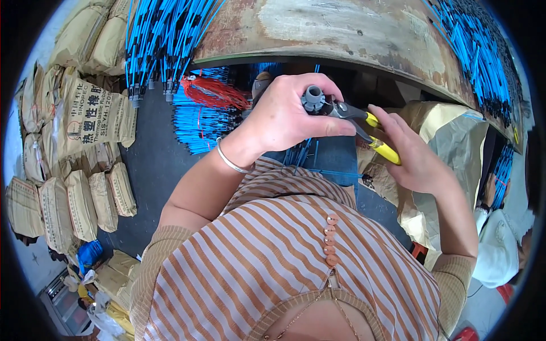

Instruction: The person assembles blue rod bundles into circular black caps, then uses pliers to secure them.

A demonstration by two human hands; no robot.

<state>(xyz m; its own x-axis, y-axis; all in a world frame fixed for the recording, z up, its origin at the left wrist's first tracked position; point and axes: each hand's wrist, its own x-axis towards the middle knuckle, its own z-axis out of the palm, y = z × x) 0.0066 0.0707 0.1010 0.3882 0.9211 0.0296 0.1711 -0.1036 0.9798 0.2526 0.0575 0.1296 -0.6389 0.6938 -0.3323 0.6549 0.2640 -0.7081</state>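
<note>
Brown paper sacks (94, 113) pile up from eight to ten o'clock, and a worn wooden table (352, 25) spans twelve. Bundles of thin blue rods (170, 40) sit at eleven o'clock, with more at two. Red strands (213, 94) lie just below the eleven o'clock bundle. Near one o'clock from centre, the left hand (284, 116) grasps a grey ribbed fitting (313, 98), its round hollow end facing the camera. Toward two o'clock, the right hand (412, 148) grips the yellow-handled pliers (352, 112), whose head reaches in beside the left thumb; I cannot tell whether the jaws bite the fitting. Near three o'clock stands an opened paper sack (455, 136).
</note>
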